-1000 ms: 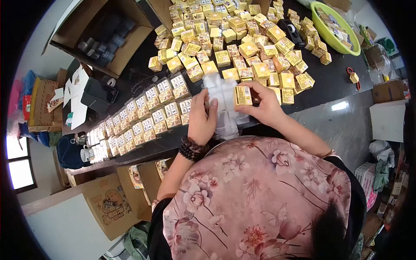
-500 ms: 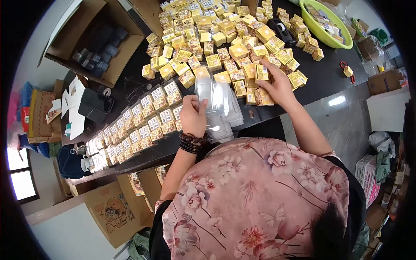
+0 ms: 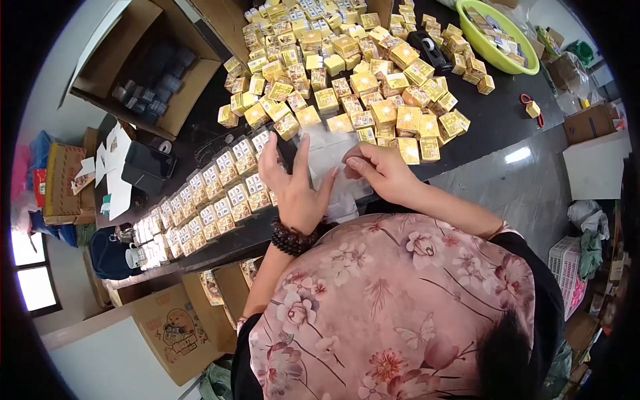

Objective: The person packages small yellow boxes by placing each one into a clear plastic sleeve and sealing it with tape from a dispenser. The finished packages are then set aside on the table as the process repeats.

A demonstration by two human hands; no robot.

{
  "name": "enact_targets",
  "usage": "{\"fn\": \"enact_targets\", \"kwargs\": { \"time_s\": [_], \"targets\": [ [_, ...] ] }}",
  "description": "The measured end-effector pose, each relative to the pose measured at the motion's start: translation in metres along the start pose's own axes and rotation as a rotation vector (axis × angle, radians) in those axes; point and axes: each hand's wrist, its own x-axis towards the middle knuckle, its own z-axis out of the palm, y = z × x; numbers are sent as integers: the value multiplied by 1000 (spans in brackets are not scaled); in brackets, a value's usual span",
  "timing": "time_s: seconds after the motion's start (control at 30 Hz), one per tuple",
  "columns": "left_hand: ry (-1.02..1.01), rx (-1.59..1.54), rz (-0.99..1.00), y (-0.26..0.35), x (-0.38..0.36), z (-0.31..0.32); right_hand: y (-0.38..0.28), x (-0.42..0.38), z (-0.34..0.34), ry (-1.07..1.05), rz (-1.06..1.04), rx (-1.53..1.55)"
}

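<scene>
My left hand (image 3: pixel 297 193) is open, its fingers spread, at the left side of a pile of clear plastic packaging (image 3: pixel 327 157) by the table's front edge. Thumb and fingers of my right hand (image 3: pixel 387 173) are pinched together at the right side of that clear plastic. Glare and the fingers hide how much of it they grip. Just beyond both hands lie many small yellow printed boxes (image 3: pixel 385 112), loosely heaped. To the left, boxes packed in clear plastic (image 3: pixel 238 195) stand in two long rows.
An open carton (image 3: pixel 187 93) with clear plastic pieces stands at the back left. A black tape dispenser (image 3: pixel 429 50) and a lime-green basin (image 3: pixel 490 47) are at the back right. Red-handled scissors (image 3: pixel 541 121) lie near the right edge. A phone (image 3: pixel 163 160) rests at left.
My right hand has left the yellow boxes and moved left to the clear plastic. My left hand has opened from its grip on the clear plastic, fingers now spread.
</scene>
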Motion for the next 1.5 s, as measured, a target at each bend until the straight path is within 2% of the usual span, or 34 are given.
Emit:
{"fn": "enact_targets", "kwargs": {
  "time_s": [0.03, 0.07, 0.1, 0.13, 0.17, 0.2, 0.23, 0.27, 0.3, 0.33, 0.4, 0.43, 0.5, 0.57, 0.63, 0.67, 0.7, 0.77, 0.8, 0.83, 0.87, 0.93, 1.0, 1.03, 1.07, 1.13, 1.17, 1.23, 1.27, 1.33, 1.43, 1.5],
  "targets": [
    [-2, -8, 2, -7, -3, -2, -2, -2, -4, -60, -71, -235],
    [-75, -97, -7, -15, -9, 0, 2, -3, -5, -74, -156, -321],
    [-148, -185, -14, -19, -14, 0, 5, -6, -4, -66, -150, -323],
    [-248, -244, -95, -19, -19, -3, 9, -8, 0, -16, -256, -395],
    [-250, -245, -91, -19, -22, -6, 11, -9, 2, 32, -364, -465],
    [-337, -273, -50, -17, -20, -11, 10, -10, 2, 35, -363, -464],
    [-423, -298, -11, -17, -19, -14, 10, -10, 2, -53, -279, -453],
    [-425, -299, -12, -19, -19, -16, 9, -11, 1, -141, -194, -443],
    [-492, -425, -57, -22, -20, -18, 5, -12, -2, -143, -191, -443],
    [-557, -550, -102, -23, -20, -19, -1, -10, -7, -289, 61, -149],
    [-535, -632, -61, -15, -14, -24, -9, -4, -18, -550, 557, 455],
    [-512, -712, -19, -12, -11, -27, -4, 0, -23, -548, 557, 455],
    [-554, -752, -12, -8, -7, -32, 15, 8, -31, -941, 574, 686],
    [-596, -787, -6, -9, -6, -34, 26, 14, -26, -975, 511, 653],
    [-731, -632, 67, -11, -10, -35, 15, 20, -18, -888, 355, 103],
    [-730, -634, 66, -12, -13, -35, 4, 20, -20, -818, 336, -40],
    [-703, -652, -5, -13, -17, -35, -6, 16, -21, -817, 338, -41],
    [-675, -673, -73, -14, -22, -35, -22, 7, -20, -695, 103, -359],
    [-789, -769, -249, -15, -25, -38, -31, 1, -26, -647, 87, -386],
    [-902, -860, -429, -16, -29, -41, -26, 0, -35, -451, -129, -552],
    [-903, -860, -430, -19, -37, -41, -19, 3, -49, -247, -346, -710],
    [-1013, -1108, -694, -27, -57, -33, -29, 12, -88, -102, -301, -1315],
    [-1084, -1233, -709, -24, -59, -24, 8, 20, -124, -173, -262, -1377],
    [-1150, -1355, -719, -24, -58, -21, 15, 29, -134, -265, -255, -1379],
    [-1146, -1353, -717, -22, -54, -24, 19, 29, -141, -263, -259, -1381],
    [-1005, -1474, -795, -16, -45, -32, 2, 30, -142, -227, -311, -1203],
    [-999, -1473, -798, -17, -44, -31, -13, 28, -137, -232, -315, -1202],
    [-715, -1262, -602, -23, -37, -27, -53, 18, -109, 29, 150, -711],
    [-611, -1225, -619, -22, -37, -24, -35, 14, -102, 96, 75, -407],
    [-579, -1210, -615, -19, -30, -21, -41, 3, -59, 168, -14, 170],
    [-521, -1182, -604, -15, -21, -24, -26, 1, -27, 162, -154, 9],
    [-487, -1168, -608, -11, -19, -27, -31, -2, -21, 154, -135, -57]
  ]
}}
